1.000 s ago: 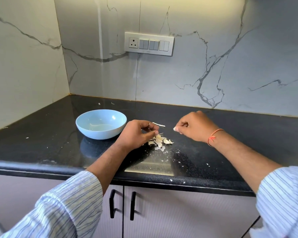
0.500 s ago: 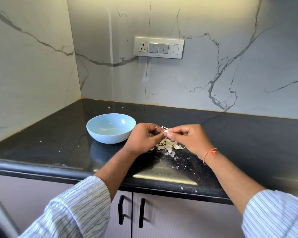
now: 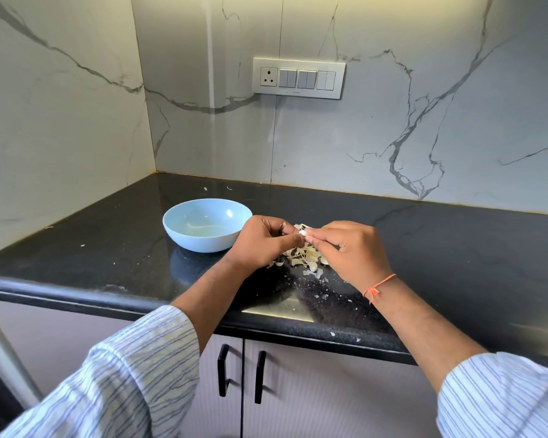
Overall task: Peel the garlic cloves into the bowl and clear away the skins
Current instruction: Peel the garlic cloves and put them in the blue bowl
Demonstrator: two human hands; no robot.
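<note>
A light blue bowl (image 3: 184, 216) stands on the black counter (image 3: 108, 241), left of my hands. My left hand (image 3: 260, 245) has its fingers curled round a small garlic clove (image 3: 302, 232) just right of the bowl. My right hand (image 3: 351, 251) meets it from the right, its fingertips pinching the same clove. Under both hands lies a small heap of pale garlic cloves and skins (image 3: 304, 257), partly hidden by my fingers. What lies inside the bowl is not clear.
Bits of skin (image 3: 317, 273) are scattered toward the counter's front edge. Two cupboard doors with black handles (image 3: 223, 371) lie below. Marble walls close the counter at the back and left, with a switch panel (image 3: 298, 78) above.
My right hand, which had drawn away to the right a second ago, has come back to my left hand and now pinches the clove with it. The view has shifted a little.
</note>
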